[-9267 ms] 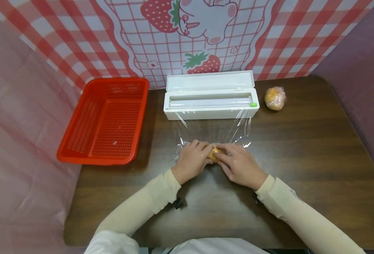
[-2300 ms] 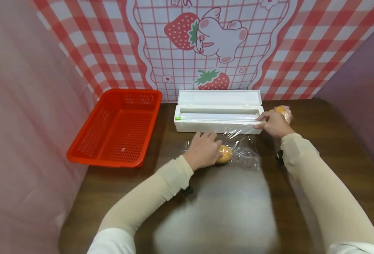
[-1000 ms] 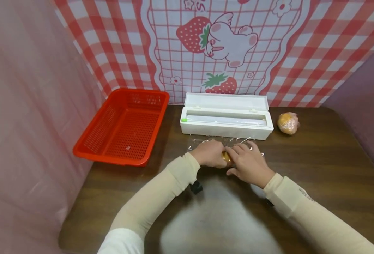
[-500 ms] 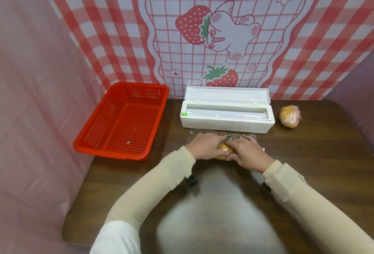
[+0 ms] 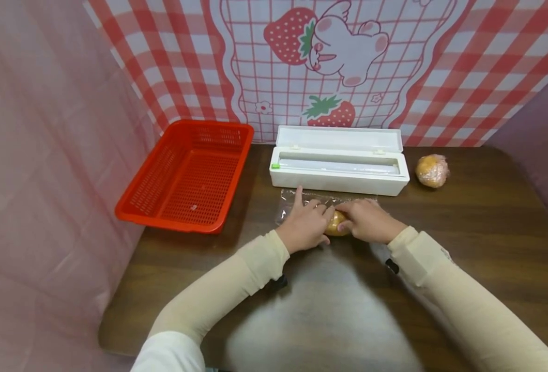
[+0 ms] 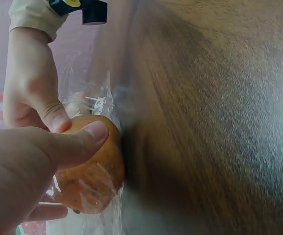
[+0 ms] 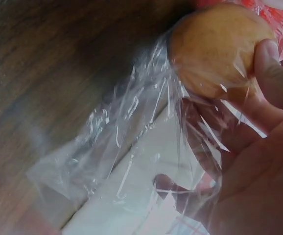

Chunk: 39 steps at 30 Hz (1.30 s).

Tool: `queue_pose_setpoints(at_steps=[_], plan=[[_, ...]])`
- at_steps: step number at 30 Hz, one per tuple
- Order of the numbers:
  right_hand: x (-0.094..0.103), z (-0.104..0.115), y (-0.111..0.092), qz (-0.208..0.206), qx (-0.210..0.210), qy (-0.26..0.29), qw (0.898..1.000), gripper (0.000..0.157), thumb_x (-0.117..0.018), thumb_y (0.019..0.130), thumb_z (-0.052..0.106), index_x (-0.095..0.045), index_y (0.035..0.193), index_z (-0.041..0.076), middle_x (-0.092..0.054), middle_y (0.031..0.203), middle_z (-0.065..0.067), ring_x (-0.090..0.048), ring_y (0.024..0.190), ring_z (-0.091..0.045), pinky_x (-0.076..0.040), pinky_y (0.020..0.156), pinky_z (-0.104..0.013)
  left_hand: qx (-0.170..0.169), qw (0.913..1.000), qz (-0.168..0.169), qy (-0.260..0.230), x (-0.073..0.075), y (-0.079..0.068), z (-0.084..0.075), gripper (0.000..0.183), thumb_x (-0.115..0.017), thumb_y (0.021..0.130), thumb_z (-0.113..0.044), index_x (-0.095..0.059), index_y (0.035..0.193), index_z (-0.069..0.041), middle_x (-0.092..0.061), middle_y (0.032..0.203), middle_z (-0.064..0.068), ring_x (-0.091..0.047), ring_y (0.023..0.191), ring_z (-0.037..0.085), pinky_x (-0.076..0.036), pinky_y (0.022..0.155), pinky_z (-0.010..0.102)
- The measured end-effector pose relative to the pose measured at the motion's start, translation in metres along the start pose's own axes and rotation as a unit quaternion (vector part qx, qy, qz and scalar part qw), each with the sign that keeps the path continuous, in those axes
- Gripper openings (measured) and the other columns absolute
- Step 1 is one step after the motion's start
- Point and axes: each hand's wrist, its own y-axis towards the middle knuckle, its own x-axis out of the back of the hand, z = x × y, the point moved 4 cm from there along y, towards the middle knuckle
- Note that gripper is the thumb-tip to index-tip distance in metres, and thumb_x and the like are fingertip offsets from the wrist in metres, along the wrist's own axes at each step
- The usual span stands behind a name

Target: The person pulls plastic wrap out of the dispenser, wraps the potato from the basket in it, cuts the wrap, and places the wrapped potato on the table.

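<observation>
A round orange-yellow fruit (image 5: 336, 224), partly covered in clear plastic film (image 7: 127, 122), is between my two hands in front of the white film box. My left hand (image 5: 303, 226) holds its left side; in the left wrist view the thumb lies across the fruit (image 6: 95, 171). From the other side my right hand (image 5: 370, 220) grips it, thumb on the skin and fingers behind the film. Loose film trails from the fruit in the right wrist view. The fruit's underside is hidden.
The white film box (image 5: 339, 182) stands behind my hands, lid raised, roll inside, green slider at its left end. To its right sits another film-wrapped fruit (image 5: 432, 171). A red plastic basket (image 5: 171, 223) stands at left on the brown table (image 5: 465, 243). A checked cloth hangs behind.
Film that stretched from the box to the fruit is now separate from it. The slider moved from right to left. My right hand came back from the box to the fruit; my left index finger now points forward.
</observation>
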Motion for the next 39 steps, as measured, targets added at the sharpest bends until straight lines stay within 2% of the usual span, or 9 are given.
queue_pose_setpoints(at_steps=[5, 10, 14, 20, 23, 25, 29, 33, 39], plan=[[-0.001, -0.001, 0.001, 0.022, -0.012, -0.002, 1.0, 0.043, -0.072, 0.093, 0.02, -0.066, 0.129, -0.003, -0.074, 0.107, -0.013, -0.066, 0.086, -0.024, -0.049, 0.082, -0.054, 0.008, 0.9998, 0.012, -0.013, -0.004, 0.006, 0.002, 0.072, -0.071, 0.086, -0.06, -0.058, 0.141, -0.015, -0.066, 0.13, 0.002, -0.059, 0.121, 0.023, -0.019, 0.11, 0.073], [0.002, 0.01, -0.008, -0.038, -0.01, -0.065, 0.997, 0.042, -0.078, 0.089, 0.025, -0.071, 0.124, 0.002, -0.07, 0.119, -0.014, -0.061, 0.113, -0.035, -0.035, 0.099, -0.067, 0.019, 0.9953, 0.049, -0.081, -0.007, 0.014, 0.01, 0.07, -0.071, 0.088, -0.058, -0.058, 0.143, -0.017, -0.068, 0.127, 0.001, -0.062, 0.116, 0.022, -0.022, 0.109, 0.073], [-0.001, 0.024, -0.015, -0.086, 0.031, -0.12, 0.989, 0.052, -0.085, 0.081, 0.027, -0.07, 0.124, 0.003, -0.067, 0.122, -0.016, -0.057, 0.117, -0.039, -0.031, 0.102, -0.072, 0.035, 0.9819, 0.079, -0.169, -0.008, 0.018, 0.02, 0.061, -0.074, 0.088, -0.053, -0.064, 0.136, -0.017, -0.072, 0.111, -0.004, -0.066, 0.102, 0.017, -0.023, 0.109, 0.073], [-0.013, 0.024, -0.012, -0.082, 0.037, -0.142, 0.986, 0.08, -0.09, 0.076, 0.033, -0.056, 0.142, 0.003, -0.061, 0.132, -0.018, -0.054, 0.122, -0.04, -0.026, 0.104, -0.074, 0.069, 0.9614, 0.104, -0.245, -0.012, 0.021, 0.034, 0.047, -0.071, 0.086, -0.055, -0.07, 0.117, -0.019, -0.065, 0.09, -0.009, -0.061, 0.083, 0.012, -0.025, 0.107, 0.074], [-0.018, 0.02, -0.006, -0.081, 0.037, -0.146, 0.985, 0.08, -0.089, 0.077, 0.035, -0.055, 0.143, 0.003, -0.061, 0.132, -0.019, -0.054, 0.122, -0.04, -0.027, 0.104, -0.073, 0.082, 0.9618, 0.118, -0.233, -0.014, 0.02, 0.038, 0.052, -0.065, 0.088, -0.057, -0.067, 0.122, -0.019, -0.065, 0.102, -0.005, -0.06, 0.094, 0.016, -0.023, 0.107, 0.075], [-0.02, 0.019, -0.003, -0.08, 0.035, -0.145, 0.986, 0.079, -0.088, 0.078, 0.035, -0.056, 0.142, 0.004, -0.062, 0.13, -0.018, -0.055, 0.12, -0.04, -0.029, 0.103, -0.073, 0.087, 0.9657, 0.127, -0.209, -0.015, 0.018, 0.038, 0.064, -0.06, 0.089, -0.061, -0.061, 0.135, -0.016, -0.063, 0.121, 0.0, -0.058, 0.11, 0.022, -0.021, 0.107, 0.075], [-0.019, 0.016, 0.002, -0.066, 0.018, -0.135, 0.989, 0.077, -0.088, 0.078, 0.036, -0.057, 0.141, 0.004, -0.063, 0.128, -0.018, -0.056, 0.119, -0.041, -0.03, 0.101, -0.074, 0.087, 0.9798, 0.119, -0.135, -0.014, 0.013, 0.034, 0.078, -0.048, 0.095, -0.065, -0.044, 0.153, -0.012, -0.048, 0.149, 0.006, -0.044, 0.135, 0.03, -0.017, 0.11, 0.073], [-0.016, 0.014, 0.007, -0.038, -0.004, -0.11, 0.993, 0.076, -0.087, 0.08, 0.036, -0.057, 0.141, 0.003, -0.063, 0.127, -0.019, -0.057, 0.117, -0.04, -0.032, 0.1, -0.074, 0.062, 0.9942, 0.069, -0.055, -0.011, 0.006, 0.024, 0.079, -0.05, 0.097, -0.064, -0.041, 0.154, -0.011, -0.05, 0.149, 0.004, -0.043, 0.137, 0.028, -0.015, 0.11, 0.074], [-0.01, 0.014, 0.012, 0.007, -0.025, -0.072, 0.997, 0.068, -0.084, 0.083, 0.028, -0.058, 0.141, 0.004, -0.062, 0.129, -0.02, -0.058, 0.117, -0.038, -0.03, 0.1, -0.076, 0.043, 0.9985, 0.034, 0.008, -0.011, 0.001, 0.011, 0.094, -0.064, 0.087, -0.067, -0.04, 0.154, -0.005, -0.057, 0.141, 0.005, -0.048, 0.131, 0.027, -0.013, 0.109, 0.076]])
